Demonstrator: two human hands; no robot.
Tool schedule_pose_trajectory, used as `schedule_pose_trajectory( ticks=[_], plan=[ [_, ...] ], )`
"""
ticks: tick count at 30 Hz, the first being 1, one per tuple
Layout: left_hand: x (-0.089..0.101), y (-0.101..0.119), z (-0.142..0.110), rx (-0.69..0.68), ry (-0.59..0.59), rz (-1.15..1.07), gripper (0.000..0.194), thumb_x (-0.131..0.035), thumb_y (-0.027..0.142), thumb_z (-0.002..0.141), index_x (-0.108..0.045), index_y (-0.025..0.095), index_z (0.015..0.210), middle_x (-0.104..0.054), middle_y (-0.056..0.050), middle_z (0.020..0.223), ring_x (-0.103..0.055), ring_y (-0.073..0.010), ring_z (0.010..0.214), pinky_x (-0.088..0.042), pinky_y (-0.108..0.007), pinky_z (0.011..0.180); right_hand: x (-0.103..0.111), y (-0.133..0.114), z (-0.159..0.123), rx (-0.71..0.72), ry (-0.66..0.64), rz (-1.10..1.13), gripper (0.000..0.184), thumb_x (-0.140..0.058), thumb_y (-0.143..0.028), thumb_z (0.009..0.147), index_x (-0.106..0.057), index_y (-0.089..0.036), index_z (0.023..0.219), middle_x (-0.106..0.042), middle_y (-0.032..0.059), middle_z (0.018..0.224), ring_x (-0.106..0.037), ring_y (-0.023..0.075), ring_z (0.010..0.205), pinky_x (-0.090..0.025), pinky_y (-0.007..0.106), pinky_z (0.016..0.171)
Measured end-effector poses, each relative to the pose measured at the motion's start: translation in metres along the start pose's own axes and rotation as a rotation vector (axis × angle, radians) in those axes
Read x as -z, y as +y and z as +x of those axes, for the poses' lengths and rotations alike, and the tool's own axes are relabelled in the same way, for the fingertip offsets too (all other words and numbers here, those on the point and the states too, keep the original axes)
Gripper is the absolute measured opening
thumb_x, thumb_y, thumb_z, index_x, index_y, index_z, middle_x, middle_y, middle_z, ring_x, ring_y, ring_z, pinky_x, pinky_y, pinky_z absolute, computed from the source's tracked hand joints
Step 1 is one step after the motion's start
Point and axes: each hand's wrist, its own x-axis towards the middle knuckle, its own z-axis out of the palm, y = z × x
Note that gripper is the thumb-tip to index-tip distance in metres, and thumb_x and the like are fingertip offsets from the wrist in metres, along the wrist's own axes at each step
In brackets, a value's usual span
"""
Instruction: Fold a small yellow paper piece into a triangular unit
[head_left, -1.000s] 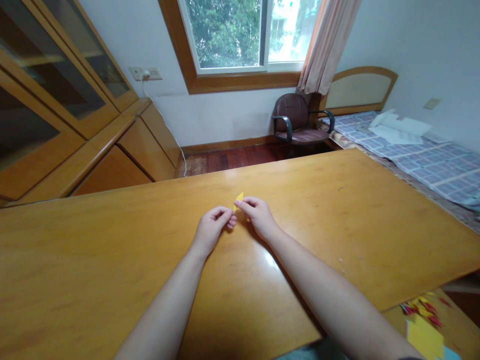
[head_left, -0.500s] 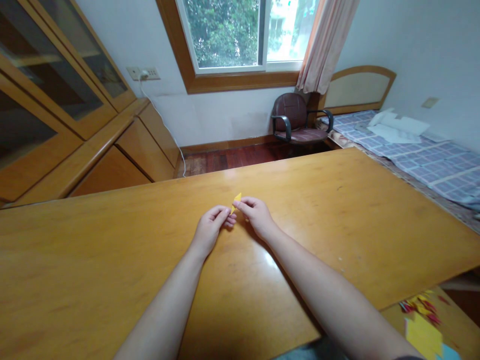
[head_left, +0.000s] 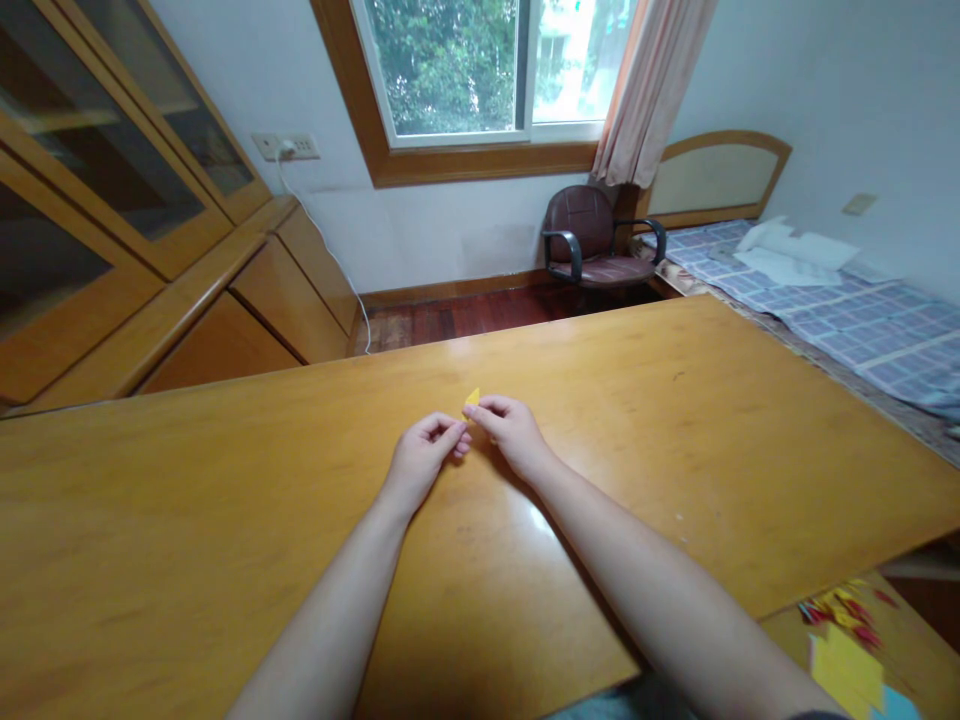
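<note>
A small folded piece of yellow paper [head_left: 472,398] is held just above the wooden table [head_left: 247,500], its pointed tip showing above the fingers. My right hand [head_left: 512,430] pinches it between thumb and fingers. From the other side, my left hand [head_left: 429,447] closes on its lower end with thumb against curled fingers. Most of the paper's lower part is hidden by the fingertips.
At the lower right, a lower surface holds yellow paper sheets [head_left: 847,668] and a pile of small red and yellow folded pieces [head_left: 844,612]. Past the table stand an office chair [head_left: 581,235], a bed [head_left: 840,300] and a cabinet [head_left: 225,260].
Less of the yellow paper shows between my fingers, and its lower point is now covered. Both hands stay nearly in place, with the left thumb shifted slightly.
</note>
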Motion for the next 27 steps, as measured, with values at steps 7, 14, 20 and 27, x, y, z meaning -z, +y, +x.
schedule_pose_trajectory(
  ticks=[7,14,20,27],
  plan=[
    [0.0012,-0.0006,-0.0009,-0.027,0.004,0.032,0.028,-0.073,0.042,0.078,-0.066,0.015,0.075,-0.069,-0.003,0.068,-0.062,-0.0119,0.060,-0.050,-0.024,0.061,-0.0001,0.0035,0.0020,0.033,-0.008,-0.022,0.028,-0.069,-0.041,0.076,-0.067,-0.015,0.068,-0.054,-0.0029,0.062,-0.045,0.0116,0.062,-0.033,0.026,0.063],
    [0.0013,0.0006,-0.0005,-0.014,-0.034,-0.053,0.024,-0.075,0.038,0.077,-0.069,0.015,0.079,-0.070,-0.003,0.073,-0.064,-0.0133,0.064,-0.051,-0.025,0.063,0.0009,0.0034,0.0010,0.008,-0.040,-0.016,0.030,-0.072,-0.044,0.074,-0.068,-0.015,0.068,-0.060,-0.0008,0.063,-0.049,0.0129,0.064,-0.036,0.027,0.064],
    [0.0017,0.0010,-0.0011,-0.032,-0.029,-0.005,0.023,-0.074,0.038,0.078,-0.068,0.015,0.076,-0.069,-0.002,0.068,-0.062,-0.0126,0.062,-0.050,-0.024,0.062,-0.0003,-0.0008,-0.0009,0.021,-0.066,0.003,0.029,-0.070,-0.041,0.077,-0.064,-0.016,0.064,-0.049,-0.0043,0.059,-0.041,0.0100,0.059,-0.030,0.026,0.059],
    [-0.0004,0.0052,-0.0034,0.004,-0.041,0.027,0.027,-0.074,0.041,0.077,-0.068,0.015,0.074,-0.070,-0.003,0.067,-0.064,-0.0132,0.060,-0.051,-0.025,0.062,-0.0008,-0.0015,-0.0017,0.006,0.003,0.009,0.028,-0.069,-0.041,0.077,-0.065,-0.016,0.065,-0.046,-0.0043,0.058,-0.039,0.0103,0.058,-0.028,0.026,0.056]
  ],
)
